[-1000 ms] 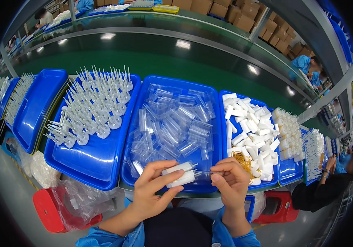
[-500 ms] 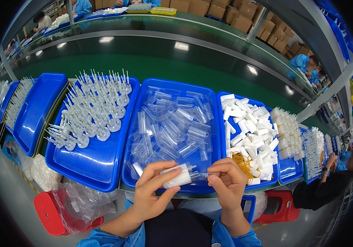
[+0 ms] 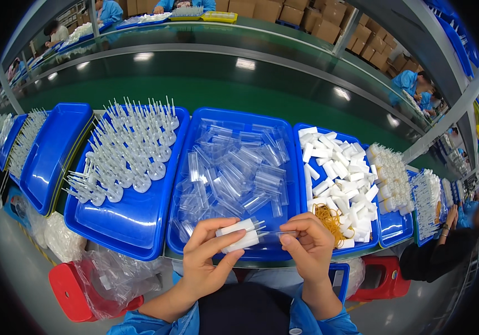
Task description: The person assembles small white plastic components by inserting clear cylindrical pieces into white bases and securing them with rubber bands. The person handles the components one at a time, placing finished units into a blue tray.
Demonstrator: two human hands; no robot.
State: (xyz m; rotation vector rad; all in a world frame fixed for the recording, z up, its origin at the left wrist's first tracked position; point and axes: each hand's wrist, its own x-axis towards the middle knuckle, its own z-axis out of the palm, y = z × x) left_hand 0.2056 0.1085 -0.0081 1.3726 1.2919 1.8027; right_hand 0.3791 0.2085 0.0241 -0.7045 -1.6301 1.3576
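Observation:
My left hand (image 3: 208,258) is closed around a few white blocks (image 3: 242,239) held side by side. Short thin stems stick out of their right ends. With thumb and forefinger my right hand (image 3: 313,245) pinches a thin clear plastic piece (image 3: 274,233), its left end close to one stem; whether they touch I cannot tell. Both hands hover over the front edge of a blue tray (image 3: 295,220) of clear plastic sleeves (image 3: 225,176). Beside my right hand, rubber bands (image 3: 331,223) lie among loose white blocks (image 3: 340,167) in another tray.
On the left stands a blue tray (image 3: 114,237) of upright thin-stemmed clear parts (image 3: 130,145), then stacked trays (image 3: 55,153). A green conveyor belt (image 3: 195,75) runs behind. Red stools (image 3: 69,290) and plastic bags (image 3: 114,279) are below. A co-worker's arm (image 3: 437,245) is at the right.
The view has shifted slightly. In my left hand the white blocks have turned a little, and their stems show more separately. Both hands keep their grip.

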